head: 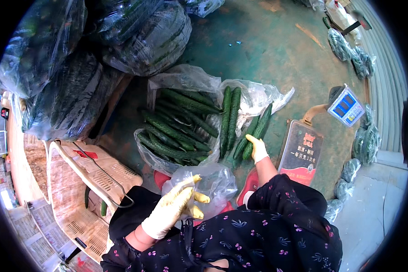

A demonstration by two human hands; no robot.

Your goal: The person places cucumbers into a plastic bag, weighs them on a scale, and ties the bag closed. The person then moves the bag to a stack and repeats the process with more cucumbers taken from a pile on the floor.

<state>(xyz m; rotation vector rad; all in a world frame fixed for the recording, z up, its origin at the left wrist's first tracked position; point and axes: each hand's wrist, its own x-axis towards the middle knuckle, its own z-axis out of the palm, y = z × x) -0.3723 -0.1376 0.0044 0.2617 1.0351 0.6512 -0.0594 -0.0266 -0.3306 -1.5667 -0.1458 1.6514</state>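
Note:
My left hand (176, 204), in a pale glove with yellowed fingers, holds a clear plastic bag (217, 183) over my lap. My right hand (256, 148), gloved too, grips long green cucumbers (263, 124) at their near ends, beside the scale. Two more cucumbers (230, 115) lie side by side just left of them, partly over a crumpled plastic bag (258, 97). A heap of cucumbers (180, 125) lies in a large opened plastic bag (183, 80) in front of me.
An electronic scale with a flat platform (301, 146) and a tilted display (346, 106) stands at the right. Large wrapped bundles (149, 40) are piled at the upper left. A plastic crate (85, 173) is at my left. Bagged cucumbers (365, 144) line the corrugated wall.

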